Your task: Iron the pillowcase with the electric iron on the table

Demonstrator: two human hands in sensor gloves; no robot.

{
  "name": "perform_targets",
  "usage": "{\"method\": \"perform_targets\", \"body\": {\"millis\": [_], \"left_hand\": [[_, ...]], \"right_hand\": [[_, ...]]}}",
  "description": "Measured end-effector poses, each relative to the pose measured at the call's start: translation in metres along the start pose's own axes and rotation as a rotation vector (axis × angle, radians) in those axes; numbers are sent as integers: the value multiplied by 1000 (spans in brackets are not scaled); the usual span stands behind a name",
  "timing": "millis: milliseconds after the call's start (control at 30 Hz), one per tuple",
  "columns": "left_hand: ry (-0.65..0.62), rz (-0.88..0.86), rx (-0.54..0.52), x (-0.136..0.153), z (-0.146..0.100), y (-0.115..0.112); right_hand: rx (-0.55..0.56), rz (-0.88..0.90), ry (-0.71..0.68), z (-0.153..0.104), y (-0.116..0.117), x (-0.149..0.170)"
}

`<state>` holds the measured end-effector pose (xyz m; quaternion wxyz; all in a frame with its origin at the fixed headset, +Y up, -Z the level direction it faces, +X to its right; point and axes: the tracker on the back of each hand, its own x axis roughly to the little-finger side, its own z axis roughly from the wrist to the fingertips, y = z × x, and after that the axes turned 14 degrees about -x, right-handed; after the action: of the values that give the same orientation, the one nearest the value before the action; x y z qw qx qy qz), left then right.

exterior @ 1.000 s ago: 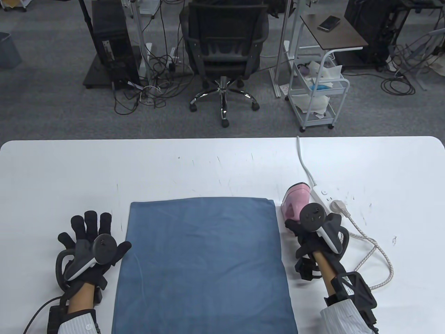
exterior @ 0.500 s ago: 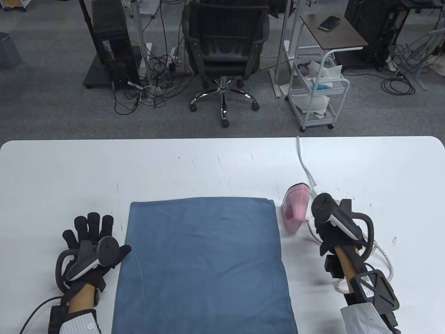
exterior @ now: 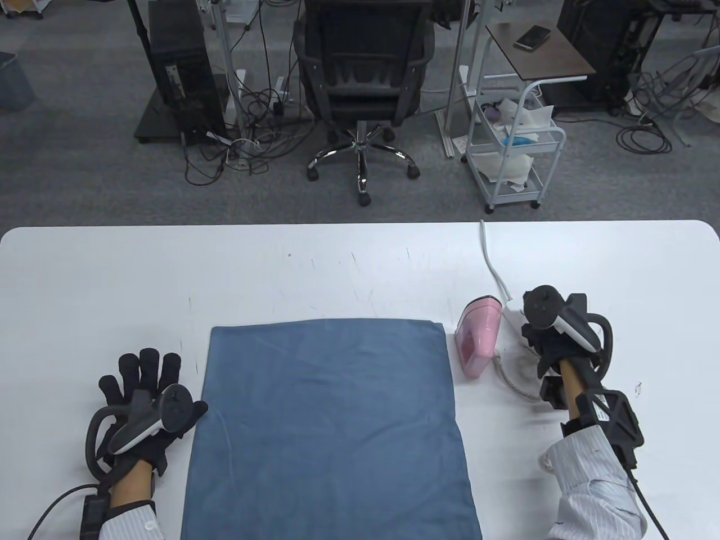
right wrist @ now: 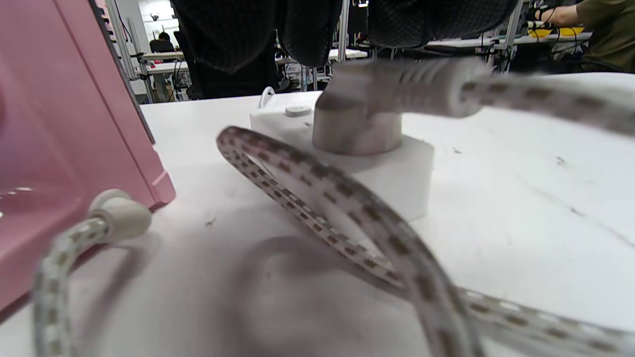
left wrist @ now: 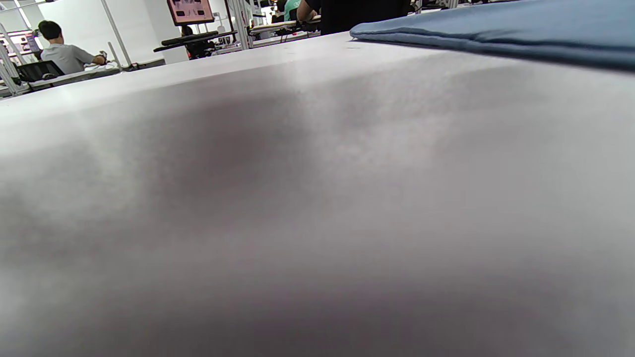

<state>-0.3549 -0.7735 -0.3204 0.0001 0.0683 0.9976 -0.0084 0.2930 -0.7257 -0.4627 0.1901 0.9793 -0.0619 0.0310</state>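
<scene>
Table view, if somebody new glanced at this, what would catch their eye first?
Probably the blue pillowcase spread flat at the table's near middle, then the pink iron standing just off its right edge. The right hand hovers over the power strip beside the iron, while the left hand rests flat left of the cloth.

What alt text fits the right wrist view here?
Close-up of a plug seated in a white power strip on a white table, its braided cord looping toward a pink iron at left; gloved fingers hang above.
</scene>
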Motion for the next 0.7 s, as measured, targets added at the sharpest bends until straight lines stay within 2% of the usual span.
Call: {"method": "perform_targets", "body": {"millis": [100,233,700], "left_hand": [[6,7,-3,1,-1,1],[8,9,-5,2,-1,1],[-12,34,-19,1,-1,1]], "right_hand": [[30,-15,-16,11,4,2],[0,-59,-13,22,16,2],[94,-134,40,21,22,0]]}}
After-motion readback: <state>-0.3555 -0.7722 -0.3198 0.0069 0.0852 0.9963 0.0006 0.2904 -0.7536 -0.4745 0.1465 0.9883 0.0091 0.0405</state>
